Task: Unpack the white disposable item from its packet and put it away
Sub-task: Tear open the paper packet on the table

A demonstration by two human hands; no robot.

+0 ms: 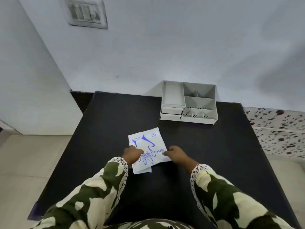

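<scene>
A white paper packet (pixel 148 144) printed with a blue glove outline and the word DISPOSABLE lies flat in the middle of the black table (pixel 115 123). My left hand (pixel 132 153) rests on the packet's left edge, fingers curled down onto it. My right hand (pixel 175 153) pinches the packet's right edge between thumb and fingers. A thin white layer pokes out at the packet's near corner (pixel 145 170). The item inside is hidden.
A grey desk organizer (pixel 188 103) with several open compartments and two small drawers stands at the table's back right, against the wall. A speckled cloth surface (pixel 279 129) lies to the right. A switch plate (pixel 85 14) sits high on the wall.
</scene>
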